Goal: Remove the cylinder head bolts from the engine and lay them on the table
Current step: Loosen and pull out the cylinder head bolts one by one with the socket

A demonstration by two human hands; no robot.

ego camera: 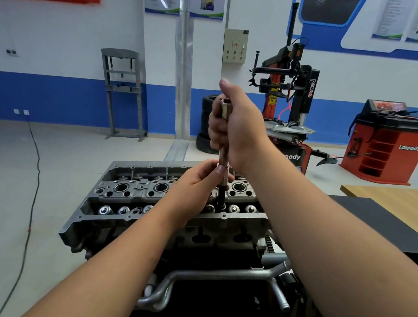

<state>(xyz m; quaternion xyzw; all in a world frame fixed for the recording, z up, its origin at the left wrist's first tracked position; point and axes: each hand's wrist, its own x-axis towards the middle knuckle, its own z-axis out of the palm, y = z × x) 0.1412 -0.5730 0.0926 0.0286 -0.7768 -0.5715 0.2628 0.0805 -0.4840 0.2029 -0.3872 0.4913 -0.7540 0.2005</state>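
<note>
A: Where's the bolt?
B: Hidden. The dark socket tip (pixel 220 204) sits in a hole in the head (pixel 175 193), between the valve springs, so the bolt must be under it.
A: Why two hands?
B: The right hand (pixel 235 125) wraps its fingers round the top of the steel extension (pixel 223 159), likely to turn it; the left hand (pixel 196 182) pinches the shaft low down, probably to keep it upright.
A: Materials?
B: Rough grey cast head, round bores, shiny springs; smooth polished shaft.
A: And the table?
B: The wooden table (pixel 387 195) is to the right, with no bolts visible on it.
</note>
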